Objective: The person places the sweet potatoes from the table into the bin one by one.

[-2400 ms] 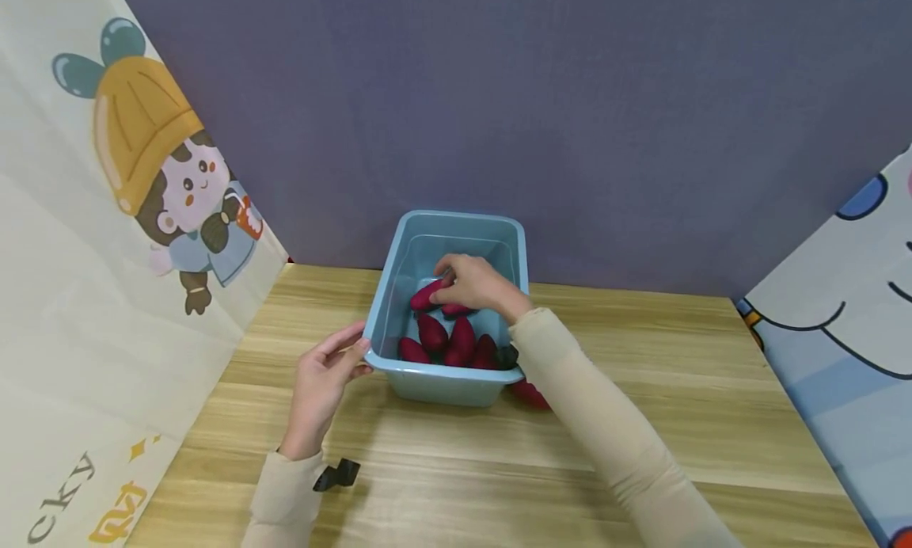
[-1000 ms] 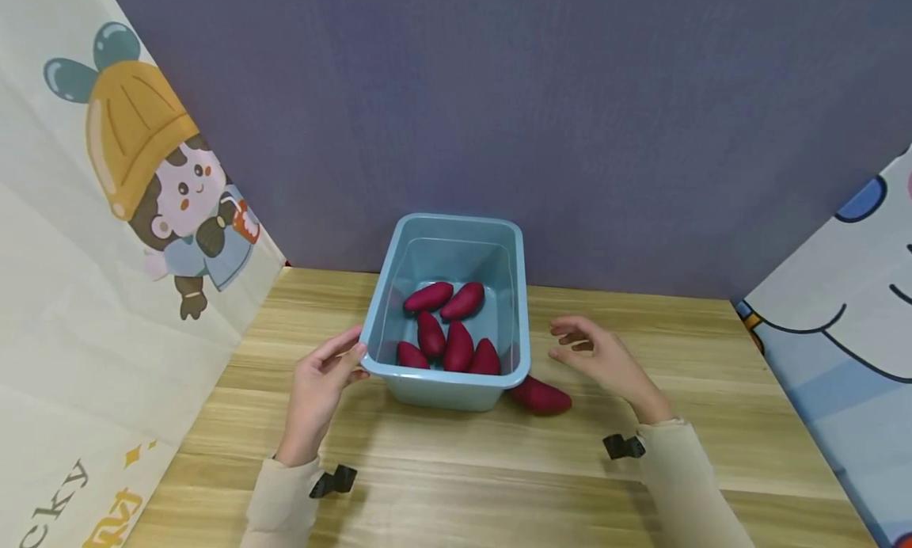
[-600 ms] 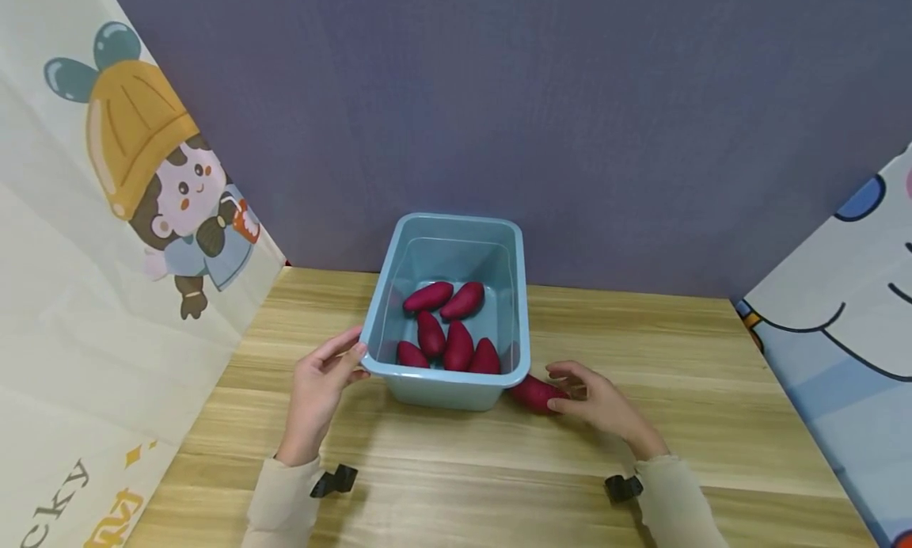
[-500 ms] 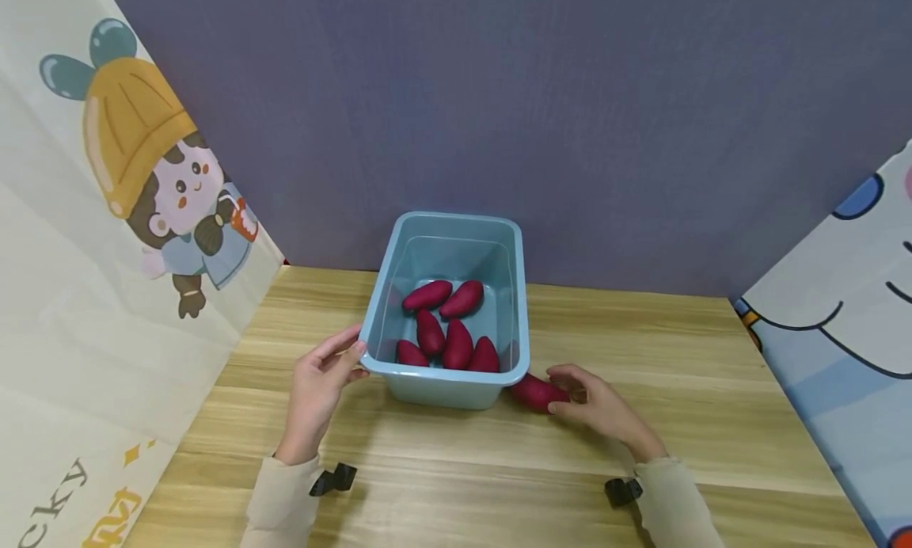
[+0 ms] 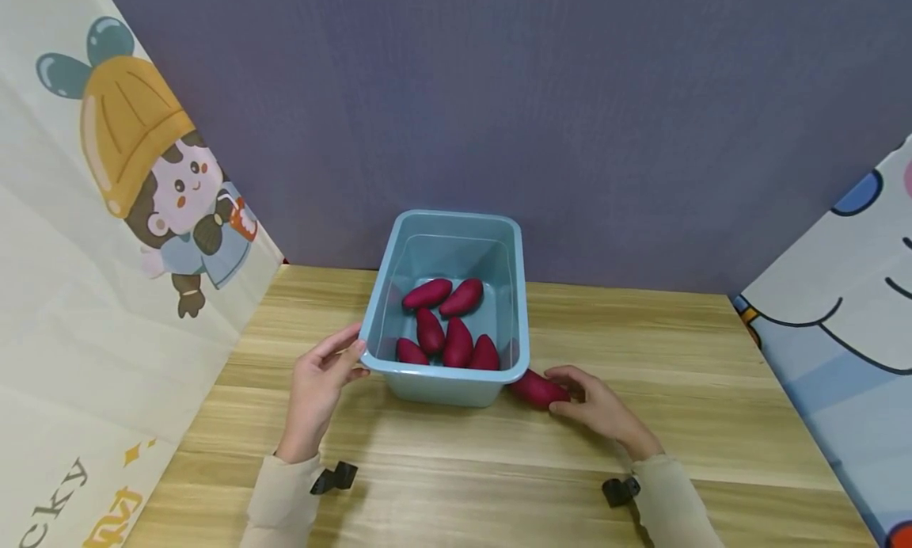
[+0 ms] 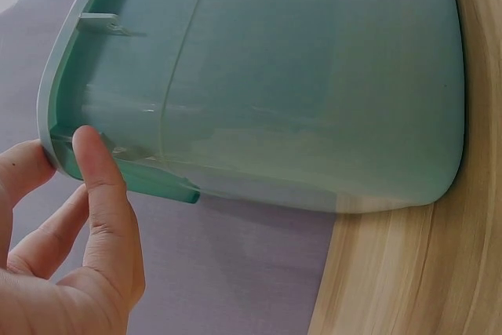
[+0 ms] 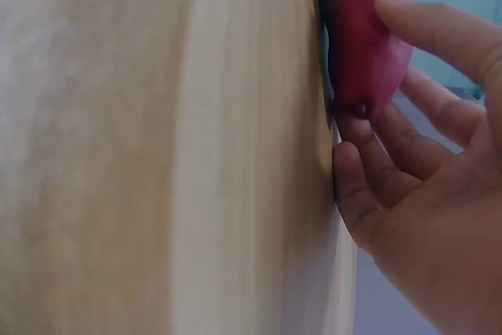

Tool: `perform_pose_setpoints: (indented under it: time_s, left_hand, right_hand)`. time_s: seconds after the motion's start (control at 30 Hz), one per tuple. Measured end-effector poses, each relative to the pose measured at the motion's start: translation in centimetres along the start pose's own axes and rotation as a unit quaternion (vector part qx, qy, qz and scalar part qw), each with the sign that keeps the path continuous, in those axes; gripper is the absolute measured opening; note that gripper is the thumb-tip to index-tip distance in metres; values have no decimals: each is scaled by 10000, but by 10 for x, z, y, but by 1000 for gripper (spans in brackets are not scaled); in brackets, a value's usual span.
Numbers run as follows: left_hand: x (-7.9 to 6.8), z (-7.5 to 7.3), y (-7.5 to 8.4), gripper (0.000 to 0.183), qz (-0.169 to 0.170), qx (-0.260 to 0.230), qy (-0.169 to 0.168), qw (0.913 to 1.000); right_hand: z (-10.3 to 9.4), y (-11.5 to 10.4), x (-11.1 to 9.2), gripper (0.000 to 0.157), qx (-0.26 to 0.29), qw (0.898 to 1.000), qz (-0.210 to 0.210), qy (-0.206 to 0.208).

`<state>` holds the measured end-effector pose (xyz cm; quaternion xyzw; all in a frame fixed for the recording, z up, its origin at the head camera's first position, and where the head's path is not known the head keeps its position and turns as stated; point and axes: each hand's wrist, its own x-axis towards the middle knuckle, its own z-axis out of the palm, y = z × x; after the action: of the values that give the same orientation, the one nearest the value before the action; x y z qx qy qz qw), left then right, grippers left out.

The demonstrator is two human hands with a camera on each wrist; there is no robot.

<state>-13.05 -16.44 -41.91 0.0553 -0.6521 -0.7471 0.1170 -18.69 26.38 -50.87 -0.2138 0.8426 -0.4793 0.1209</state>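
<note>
A light blue plastic bin (image 5: 442,390) stands on the table against the back wall, with several red-purple sweet potatoes (image 5: 457,343) lying loose inside. My left hand (image 5: 317,390) pinches the bin's front left corner; in the left wrist view its fingers grip the rim from both sides. Outside, by the bin's front right corner, lies another sweet potato (image 5: 537,390), its far end under the overhanging rim. My right hand (image 5: 602,409) pinches its near end. The right wrist view shows the thumb (image 7: 423,25) on one side of that sweet potato (image 7: 365,37) and fingers on the other.
The wood-grain table (image 5: 456,485) reaches back to a plain grey-blue wall (image 5: 606,136). Cartoon-printed sheets stand at the left (image 5: 171,192) and right. A small black device (image 5: 620,491) sits at each wrist.
My right hand has come out of the bin, moved right, then come down to the sweet potato on the table and taken hold of it. The left hand has stayed at the bin's corner.
</note>
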Motion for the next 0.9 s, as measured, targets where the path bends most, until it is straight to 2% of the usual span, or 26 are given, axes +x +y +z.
perform_pose_setpoints:
  time_s: [0.3,0.63,0.9]
  left_hand:
    - [1,0,0,40,39,21,-2,10000]
    - [0,0,0,41,-84,71,44,9999]
    - [-1,-1,0,41,-43,124,48,9999]
  right_hand:
    - [-3,3,0,43,358,9992,119,114]
    - [-5,3,-3,43,649,9969,295,335]
    - [-16,-5,-2,44,526,9962,213,667]
